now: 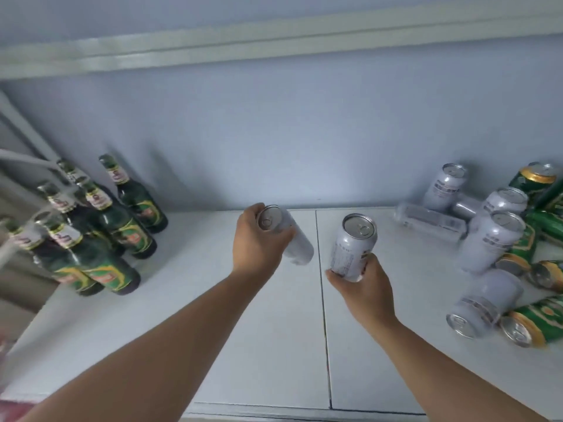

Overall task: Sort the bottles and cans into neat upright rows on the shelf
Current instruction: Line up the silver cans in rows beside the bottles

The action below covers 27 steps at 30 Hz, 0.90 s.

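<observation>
My left hand (257, 242) grips a silver can (292, 239) near its top, above the middle of the white shelf (259, 345). My right hand (362, 287) holds a second silver can (352, 245) by its lower half, upright, just right of the shelf's seam. Several green glass bottles (100, 226) stand upright in a cluster at the left. At the right lies a jumble of silver cans (490, 236) and green cans (536, 324), some upright, some on their sides.
A pale wall (274, 141) backs the shelf, and an upper shelf edge (274, 41) runs overhead. A white bracket (27, 159) slants across the bottles at the far left. The shelf's front edge (304, 412) is near the bottom.
</observation>
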### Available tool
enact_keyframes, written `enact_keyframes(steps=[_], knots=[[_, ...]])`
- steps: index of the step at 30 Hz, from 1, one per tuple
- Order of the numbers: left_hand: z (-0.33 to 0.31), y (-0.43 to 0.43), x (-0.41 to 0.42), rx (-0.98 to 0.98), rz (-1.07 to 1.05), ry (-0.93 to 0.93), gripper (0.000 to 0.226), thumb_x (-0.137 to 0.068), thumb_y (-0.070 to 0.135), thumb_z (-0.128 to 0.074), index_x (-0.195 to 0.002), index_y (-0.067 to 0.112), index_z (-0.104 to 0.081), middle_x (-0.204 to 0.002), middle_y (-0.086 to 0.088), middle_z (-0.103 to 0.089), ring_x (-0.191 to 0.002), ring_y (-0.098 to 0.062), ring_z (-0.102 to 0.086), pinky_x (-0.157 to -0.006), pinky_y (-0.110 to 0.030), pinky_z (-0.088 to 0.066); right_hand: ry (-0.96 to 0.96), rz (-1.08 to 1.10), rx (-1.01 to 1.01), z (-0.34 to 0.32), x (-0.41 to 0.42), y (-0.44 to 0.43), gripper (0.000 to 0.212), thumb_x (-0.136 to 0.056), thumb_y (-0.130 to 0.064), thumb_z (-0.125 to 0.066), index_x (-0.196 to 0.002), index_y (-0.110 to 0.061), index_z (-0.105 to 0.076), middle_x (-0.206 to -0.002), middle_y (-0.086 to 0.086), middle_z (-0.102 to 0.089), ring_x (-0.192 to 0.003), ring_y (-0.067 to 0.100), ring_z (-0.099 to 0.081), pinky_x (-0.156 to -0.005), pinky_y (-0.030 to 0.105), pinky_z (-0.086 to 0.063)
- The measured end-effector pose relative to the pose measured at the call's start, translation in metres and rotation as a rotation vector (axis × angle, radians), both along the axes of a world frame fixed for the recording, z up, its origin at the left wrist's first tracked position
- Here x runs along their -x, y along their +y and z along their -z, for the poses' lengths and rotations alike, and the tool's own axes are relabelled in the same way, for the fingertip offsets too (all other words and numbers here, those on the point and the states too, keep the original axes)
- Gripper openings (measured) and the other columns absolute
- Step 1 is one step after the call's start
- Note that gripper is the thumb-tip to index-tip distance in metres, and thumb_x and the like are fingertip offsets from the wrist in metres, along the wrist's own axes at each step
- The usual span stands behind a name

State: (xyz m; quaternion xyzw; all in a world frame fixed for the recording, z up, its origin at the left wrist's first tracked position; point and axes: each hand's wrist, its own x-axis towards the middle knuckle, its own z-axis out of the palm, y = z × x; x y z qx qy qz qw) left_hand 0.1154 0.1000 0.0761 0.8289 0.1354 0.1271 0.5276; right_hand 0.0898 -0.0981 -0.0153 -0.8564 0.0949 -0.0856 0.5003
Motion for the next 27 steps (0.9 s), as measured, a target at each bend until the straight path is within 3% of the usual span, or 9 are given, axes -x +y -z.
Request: enact_keyframes(steps=[2,5,14,21,25,27], knots=[[0.001,0.029,0.001,-0.011,-0.035,0.016,0.060,-0.071,0.035,-0.084,-0.123,0.031,-0.054,-0.108,0.020,-0.062,-0.098,0.003,-0.061,-0.079,-0.020,-0.050,0.018,-0.052,-0.006,0.002,-0.008,0.030,0.043,-0.070,-0.038,-0.087,-0.094,-0.023,-0.055,-0.087,-0.012,-0.065,-0.081,0.005,-0.062,-0.062,0.027,-0.043],[0.006,0.072,-0.001,-0.029,-0.077,0.035,0.055,-0.071,0.035,-0.083,-0.119,0.034,-0.056,-0.104,0.020,-0.064,-0.093,0.007,-0.060,-0.075,-0.021,-0.050,0.061,-0.107,-0.009,0.004,-0.019,0.070,0.041,-0.070,-0.037,-0.087,-0.093,-0.024,-0.055,-0.085,-0.014,-0.065,-0.081,-0.003,-0.061,-0.063,0.025,-0.045],[0.028,0.187,-0.048,-0.105,-0.123,0.048,0.056,-0.070,0.031,-0.083,-0.121,0.030,-0.060,-0.114,0.009,-0.064,-0.101,-0.011,-0.063,-0.091,-0.034,-0.054,0.169,-0.147,0.012,0.013,-0.064,0.169,0.044,-0.070,-0.036,-0.086,-0.095,-0.018,-0.054,-0.084,-0.012,-0.064,-0.081,0.005,-0.062,-0.062,0.028,-0.046],[0.048,0.241,-0.100,-0.094,-0.114,0.063,0.053,-0.071,0.029,-0.083,-0.118,0.030,-0.060,-0.116,0.005,-0.064,-0.102,-0.013,-0.063,-0.087,-0.026,-0.050,0.233,-0.132,0.015,0.023,-0.109,0.222,0.045,-0.069,-0.036,-0.085,-0.097,-0.020,-0.055,-0.084,-0.011,-0.066,-0.078,0.010,-0.065,-0.061,0.030,-0.047],[0.059,0.259,-0.124,-0.037,-0.130,0.066,0.051,-0.071,0.025,-0.084,-0.111,0.039,-0.055,-0.119,0.007,-0.062,-0.101,-0.008,-0.060,-0.080,-0.011,-0.043,0.256,-0.127,0.027,0.032,-0.133,0.248,0.047,-0.068,-0.037,-0.086,-0.100,-0.019,-0.056,-0.087,-0.010,-0.067,-0.081,0.012,-0.065,-0.067,0.033,-0.051],[0.063,0.264,-0.136,-0.042,-0.143,0.050,0.056,-0.071,0.028,-0.084,-0.120,0.035,-0.059,-0.121,0.008,-0.060,-0.105,-0.008,-0.059,-0.087,-0.016,-0.045,0.258,-0.125,0.035,0.036,-0.144,0.259,0.047,-0.068,-0.036,-0.086,-0.100,-0.019,-0.056,-0.088,-0.011,-0.066,-0.082,0.011,-0.065,-0.066,0.031,-0.050]])
